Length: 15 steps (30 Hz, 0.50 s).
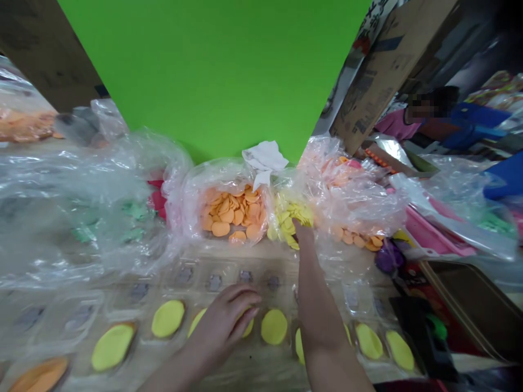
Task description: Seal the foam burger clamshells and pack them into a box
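Note:
My right hand [302, 228] reaches into a clear plastic bag of small yellow foam-like pieces [291, 213], its fingertips among them. The fingers are mostly hidden, so I cannot tell whether a piece is gripped. My left hand [232, 316] is low over the row of trays, fingers loosely bent and a gap beside the thumb. Beneath it shows part of a flat yellow disc; whether they touch is unclear. Another yellow disc [273, 326] lies just right of this hand, and one more yellow disc [168, 318] lies to its left.
Clear trays [216, 275] with small grey pieces line the table. Behind them stand an open bag of orange discs [229, 209] and a green panel [220, 81]. At right are a brown tray [469, 305] and a pink container [439, 231]; a person [398, 124] is farther back.

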Tool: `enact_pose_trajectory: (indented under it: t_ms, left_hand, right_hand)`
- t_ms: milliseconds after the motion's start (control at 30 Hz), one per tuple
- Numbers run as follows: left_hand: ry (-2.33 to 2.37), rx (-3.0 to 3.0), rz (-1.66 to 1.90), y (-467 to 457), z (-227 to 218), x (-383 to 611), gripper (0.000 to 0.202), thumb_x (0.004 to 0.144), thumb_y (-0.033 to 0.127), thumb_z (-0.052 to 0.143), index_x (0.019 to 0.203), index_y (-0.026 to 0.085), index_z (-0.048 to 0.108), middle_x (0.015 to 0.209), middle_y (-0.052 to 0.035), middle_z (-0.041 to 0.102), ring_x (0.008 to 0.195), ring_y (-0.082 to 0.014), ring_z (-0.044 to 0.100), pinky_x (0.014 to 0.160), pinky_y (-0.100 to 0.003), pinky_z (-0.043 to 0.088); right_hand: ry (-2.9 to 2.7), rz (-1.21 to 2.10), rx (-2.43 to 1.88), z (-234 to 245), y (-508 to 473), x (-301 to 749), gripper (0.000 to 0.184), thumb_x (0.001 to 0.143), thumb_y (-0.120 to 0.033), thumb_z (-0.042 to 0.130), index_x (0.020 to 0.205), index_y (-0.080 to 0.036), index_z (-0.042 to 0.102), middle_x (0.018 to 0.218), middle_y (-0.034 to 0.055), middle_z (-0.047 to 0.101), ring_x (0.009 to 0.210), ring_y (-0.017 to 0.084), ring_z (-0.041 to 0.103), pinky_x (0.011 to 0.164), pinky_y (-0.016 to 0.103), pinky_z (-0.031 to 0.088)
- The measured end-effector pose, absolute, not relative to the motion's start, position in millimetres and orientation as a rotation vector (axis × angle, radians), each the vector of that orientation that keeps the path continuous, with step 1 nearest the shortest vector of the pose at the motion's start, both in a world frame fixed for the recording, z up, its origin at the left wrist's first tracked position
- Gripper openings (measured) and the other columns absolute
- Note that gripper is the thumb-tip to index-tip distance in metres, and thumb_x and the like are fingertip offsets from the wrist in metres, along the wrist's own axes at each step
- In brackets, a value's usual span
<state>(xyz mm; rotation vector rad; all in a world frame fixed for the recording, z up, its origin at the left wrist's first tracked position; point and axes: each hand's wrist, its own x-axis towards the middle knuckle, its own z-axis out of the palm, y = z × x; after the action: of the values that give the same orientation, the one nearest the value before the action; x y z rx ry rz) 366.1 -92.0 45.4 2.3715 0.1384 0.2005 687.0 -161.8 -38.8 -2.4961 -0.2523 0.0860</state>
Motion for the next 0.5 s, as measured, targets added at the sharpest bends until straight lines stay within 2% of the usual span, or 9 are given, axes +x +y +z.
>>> enact_pose_trajectory:
  t_ms: [67,167,267,400,500]
  left_hand:
    - [0.146,2.345,0.191,-90.7,42.6,360.0,0.024,0.088,0.026,0.041,0.105,0.025,0.058,0.111,-0.0054,0.059,0.105,-0.0164,0.053,0.091,-0.031,0.044]
    - [0.142,2.301,0.2,-86.7,42.7,350.6,0.025,0.088,0.025,0.041,0.105,0.025,0.058,0.109,-0.0055,0.06,0.104,-0.0163,0.053,0.09,-0.03,0.044]
    - [0.16,2.25,0.225,-79.1,46.6,337.8,0.025,0.088,0.025,0.041,0.105,0.025,0.059,0.107,-0.0055,0.061,0.101,-0.0167,0.054,0.088,-0.031,0.044]
    - [0.317,1.998,0.297,-70.7,50.4,328.6,0.023,0.085,0.028,0.045,0.101,0.024,0.062,0.107,-0.0058,0.061,0.103,-0.0185,0.054,0.092,-0.033,0.041]
    - [0.489,1.379,0.332,-70.5,51.5,341.9,0.03,0.081,0.036,0.052,0.108,0.022,0.057,0.116,-0.0079,0.058,0.109,-0.0203,0.052,0.095,-0.036,0.039]
  right_hand:
    - [-0.157,0.127,-2.495,-35.0,-153.3,683.2,0.033,0.071,-0.044,0.055,0.083,-0.014,0.061,0.075,0.0118,0.063,0.072,0.023,0.061,0.063,0.033,0.047]
    - [-0.138,0.106,-2.42,-26.1,-135.7,667.5,0.03,0.07,-0.035,0.058,0.091,-0.013,0.058,0.089,0.015,0.063,0.085,0.024,0.06,0.072,0.034,0.046]
    - [-0.198,0.076,-2.305,-11.2,-131.4,652.7,0.031,0.07,-0.027,0.056,0.098,-0.014,0.054,0.096,0.0121,0.061,0.093,0.022,0.058,0.079,0.034,0.045]
    - [-0.25,0.163,-2.127,21.2,-154.9,636.6,0.037,0.073,-0.033,0.053,0.104,-0.012,0.051,0.094,0.0097,0.062,0.084,0.02,0.06,0.069,0.033,0.05]
    - [-0.422,0.449,-1.788,48.4,-170.6,599.2,0.043,0.074,-0.038,0.055,0.11,-0.015,0.049,0.102,0.0078,0.062,0.082,0.017,0.062,0.07,0.031,0.052]
